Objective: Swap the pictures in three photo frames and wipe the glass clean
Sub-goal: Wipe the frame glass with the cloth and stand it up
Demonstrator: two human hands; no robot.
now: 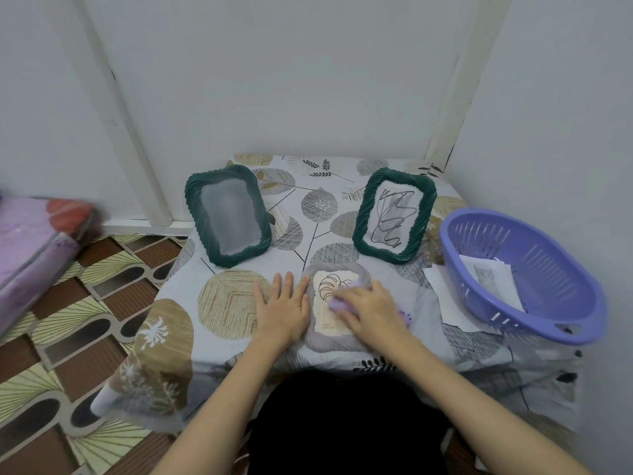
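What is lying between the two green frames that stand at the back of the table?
In the head view, only bare leaf-print tablecloth lies between the left green frame and the right green frame.

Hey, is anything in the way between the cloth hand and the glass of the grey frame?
Nothing visible. The right hand already presses the purple cloth onto the grey frame, which lies flat. The left hand rests flat beside its left edge, off the glass.

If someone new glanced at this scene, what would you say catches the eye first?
Probably the two hands at the near table edge: the right hand presses a lilac cloth on the grey frame lying flat, while the left hand rests beside it. Behind stand two green frames, and a purple basket holding papers sits far right.
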